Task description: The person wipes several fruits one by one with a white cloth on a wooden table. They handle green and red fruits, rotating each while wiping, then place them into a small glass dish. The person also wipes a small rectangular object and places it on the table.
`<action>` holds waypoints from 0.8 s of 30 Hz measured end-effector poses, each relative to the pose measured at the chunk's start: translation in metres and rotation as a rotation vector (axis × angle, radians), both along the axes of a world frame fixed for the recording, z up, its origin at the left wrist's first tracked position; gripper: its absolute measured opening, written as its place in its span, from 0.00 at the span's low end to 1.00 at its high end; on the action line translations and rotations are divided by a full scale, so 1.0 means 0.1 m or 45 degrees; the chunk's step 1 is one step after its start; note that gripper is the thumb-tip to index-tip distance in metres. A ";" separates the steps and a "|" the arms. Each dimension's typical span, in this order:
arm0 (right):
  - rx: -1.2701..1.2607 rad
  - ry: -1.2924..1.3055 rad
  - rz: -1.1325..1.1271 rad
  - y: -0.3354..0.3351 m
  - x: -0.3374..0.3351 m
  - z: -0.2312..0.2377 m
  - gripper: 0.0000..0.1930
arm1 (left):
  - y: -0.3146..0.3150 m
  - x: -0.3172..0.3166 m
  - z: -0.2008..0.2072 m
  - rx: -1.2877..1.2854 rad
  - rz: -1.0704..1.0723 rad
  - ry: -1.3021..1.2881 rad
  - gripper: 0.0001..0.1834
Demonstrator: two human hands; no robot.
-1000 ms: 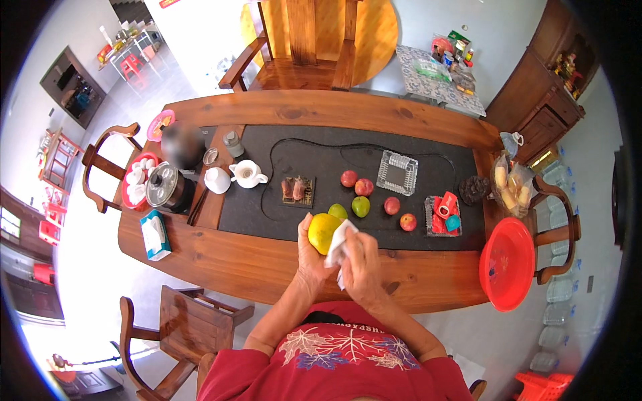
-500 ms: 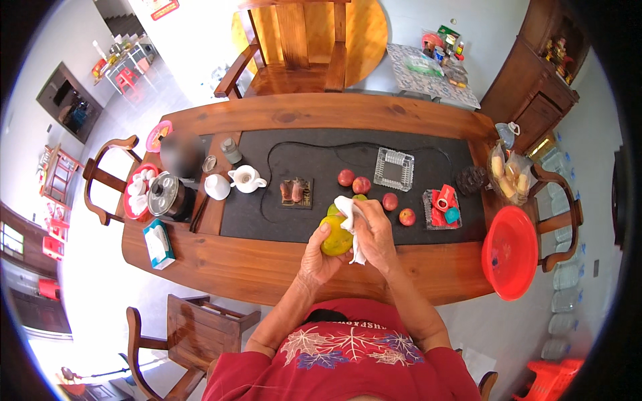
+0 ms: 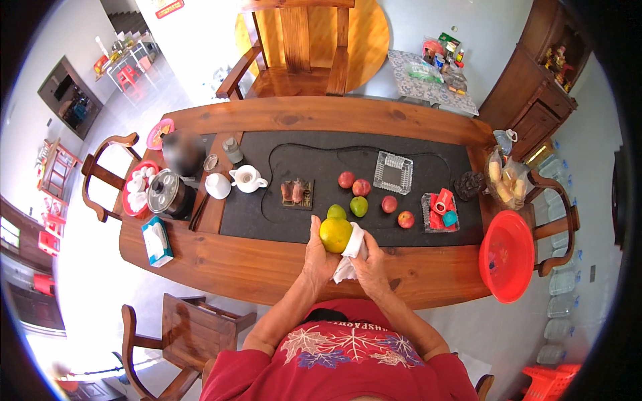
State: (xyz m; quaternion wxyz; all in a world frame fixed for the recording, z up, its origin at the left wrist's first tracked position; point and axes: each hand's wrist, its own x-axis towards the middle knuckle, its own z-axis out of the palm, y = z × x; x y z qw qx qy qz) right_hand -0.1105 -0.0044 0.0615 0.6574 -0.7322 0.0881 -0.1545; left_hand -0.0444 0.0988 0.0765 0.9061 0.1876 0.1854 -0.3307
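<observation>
My left hand (image 3: pixel 317 259) is closed around the side of a yellow-green citrus fruit (image 3: pixel 334 234), above the near edge of the table's dark inlay. In my right hand (image 3: pixel 373 273) a white cloth (image 3: pixel 350 257) is gripped, pressed against the fruit's right side, its loose end hanging down. Just beyond the fruit are a small green fruit (image 3: pixel 336 212), partly covered by it, and another green fruit (image 3: pixel 359 206). Several red round fruits, one a red plum-like fruit (image 3: pixel 361 187), lie scattered past these and to the right.
On the wooden table (image 3: pixel 287 257) stand a glass ashtray (image 3: pixel 393 172), a dish of red packets (image 3: pixel 441 208), a white pitcher (image 3: pixel 247 179), a lidded pot (image 3: pixel 168 194) and a tissue box (image 3: pixel 158 242). A red basin (image 3: pixel 507 257) sits at the right edge, near bagged bread (image 3: pixel 508 177).
The cloth has shifted from the fruit's top right down its right side, and my right hand has lowered with it. The green fruits behind show more fully.
</observation>
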 end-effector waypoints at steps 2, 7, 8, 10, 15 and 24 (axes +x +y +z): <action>-0.399 -0.143 -0.069 -0.02 -0.01 0.31 0.26 | 0.04 -0.02 0.05 0.134 -0.115 -0.173 0.36; -0.977 -0.570 0.022 -0.12 -0.07 0.60 0.29 | 0.32 0.06 0.27 -0.180 -0.601 -0.372 0.27; -0.925 -0.593 0.097 -0.10 -0.10 0.68 0.30 | 0.32 0.00 0.29 -0.092 -0.469 -0.402 0.26; -0.888 -0.632 0.196 -0.06 -0.13 0.76 0.29 | 0.33 -0.03 0.26 -0.186 -0.221 -0.394 0.22; -0.849 -0.638 0.239 -0.02 -0.11 0.91 0.28 | 0.39 -0.11 0.30 -0.121 -0.215 -0.614 0.28; -0.491 -0.338 0.093 -0.16 0.21 0.78 0.20 | 0.42 -0.25 0.44 0.032 -0.202 -0.742 0.41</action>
